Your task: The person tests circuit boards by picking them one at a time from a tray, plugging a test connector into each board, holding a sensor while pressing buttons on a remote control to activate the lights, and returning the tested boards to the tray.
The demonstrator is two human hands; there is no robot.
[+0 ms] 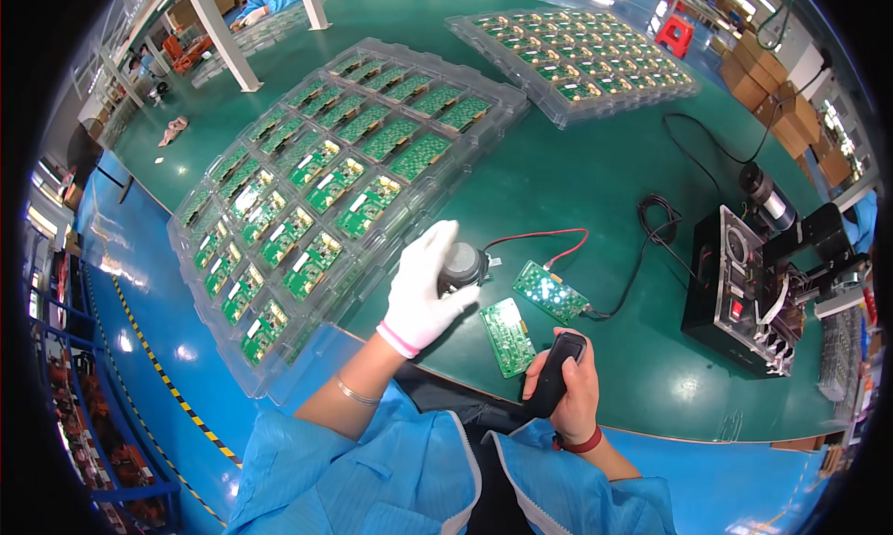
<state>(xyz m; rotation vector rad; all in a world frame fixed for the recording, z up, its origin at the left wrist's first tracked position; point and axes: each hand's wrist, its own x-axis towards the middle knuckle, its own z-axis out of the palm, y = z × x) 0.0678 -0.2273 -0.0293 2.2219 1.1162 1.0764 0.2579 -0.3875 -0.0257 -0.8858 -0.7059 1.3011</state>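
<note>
- At a green workbench (614, 172), a worker's gloved left hand (428, 288) curls partway around a round black part (462, 265), thumb at its lower side; whether the part is lifted cannot be told.
- At four o'clock from that part, the bare right hand (569, 386) is wrapped firmly around a black handheld device (558, 367).
- At ten o'clock from the right hand, just beside it, a green circuit board (509, 338) lies flat.
- At twelve o'clock from the right hand, a wired board (551, 293) joins a red wire (558, 233) and a black cable (625, 295).
- At ten o'clock from the left hand, a large clear tray (507, 102) holds rows of boards; a second tray (558, 113) sits at one o'clock.
- At two o'clock from the right hand stands black boxed equipment (707, 321).
</note>
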